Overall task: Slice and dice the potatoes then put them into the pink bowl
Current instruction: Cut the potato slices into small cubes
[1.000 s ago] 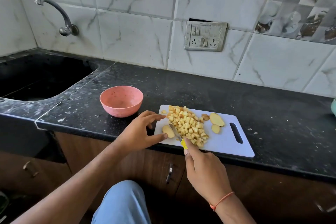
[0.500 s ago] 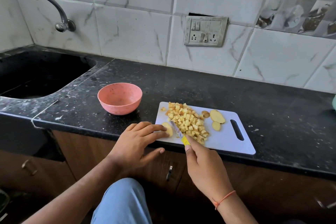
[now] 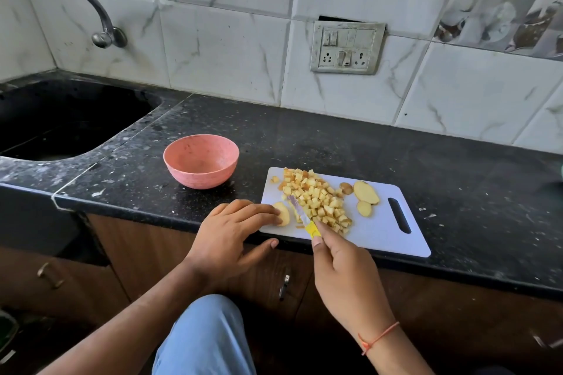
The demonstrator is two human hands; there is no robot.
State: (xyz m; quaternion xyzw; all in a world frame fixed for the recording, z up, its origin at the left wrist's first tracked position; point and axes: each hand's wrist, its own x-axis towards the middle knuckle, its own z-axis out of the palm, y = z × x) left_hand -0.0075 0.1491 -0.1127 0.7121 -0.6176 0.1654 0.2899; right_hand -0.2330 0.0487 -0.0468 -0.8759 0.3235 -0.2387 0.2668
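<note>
A white cutting board (image 3: 377, 231) lies at the counter's front edge with a heap of diced potato (image 3: 316, 198) on it. Two potato slices (image 3: 365, 192) lie beside the board's handle slot. My left hand (image 3: 234, 228) rests flat with straight fingertips pressing a potato slice (image 3: 283, 212) at the board's left edge. My right hand (image 3: 344, 277) grips a yellow-handled knife (image 3: 300, 215), whose blade lies just right of that slice. The pink bowl (image 3: 201, 161) stands empty on the counter, left of the board.
A black sink (image 3: 61, 119) with a wall tap (image 3: 100, 27) is at the left. A switch and socket plate (image 3: 347, 47) hangs on the tiled wall. Wooden cabinet doors (image 3: 274, 280) sit under the black stone counter (image 3: 457, 179). My knee in blue cloth (image 3: 207, 341) is below.
My left hand has lowered and flattened from a pinch, its fingertips now pressing the slice. The knife has shifted slightly closer to that slice. The camera has tilted down a little.
</note>
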